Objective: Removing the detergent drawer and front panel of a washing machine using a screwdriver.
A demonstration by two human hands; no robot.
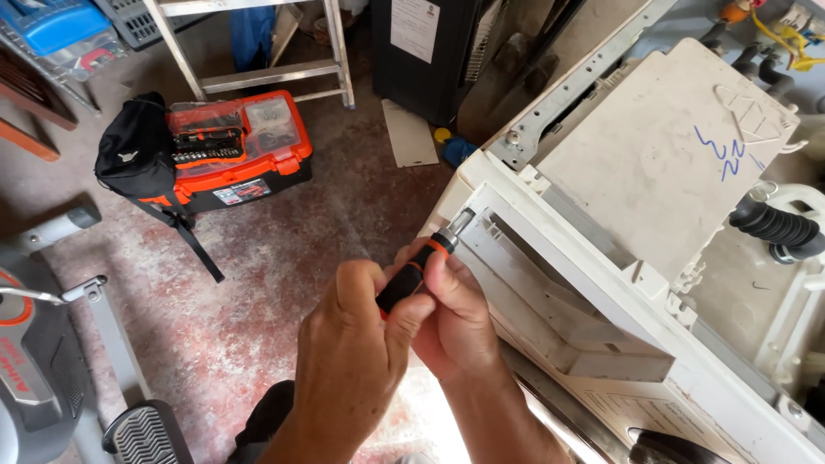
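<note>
Both your hands are on the screwdriver (pixel 427 262). Your left hand (pixel 357 344) wraps the black handle from the near side, fingers curled tight around it, thumb laid along the grip. Your right hand (pixel 460 314) closes on the same handle from the far side, fingertips at the orange collar. Neither hand has any slack showing.

The screwdriver lies tilted, its handle low toward you, its metal shank rising up and to the right. The tip meets the front corner of the white washer (pixel 601 283), at the edge of the open recess in the panel. Whether the tip sits in a screw head cannot be told; the contact spot is too small to make out.

The washer's top is off. A grey-white housing (pixel 662 146) with blue scribbles lies inside, a metal bracket (pixel 571 86) runs along its far edge, and a black ribbed hose (pixel 778 226) sits at the right.

On the stained floor (pixel 284 258), well apart to the left, stands an orange-and-black toolbox (pixel 241 150) with a black bag (pixel 137 146) touching its left side. A stepladder (pixel 258 51) stands behind it. An exercise machine's pedal (pixel 142 434) shows at lower left.
</note>
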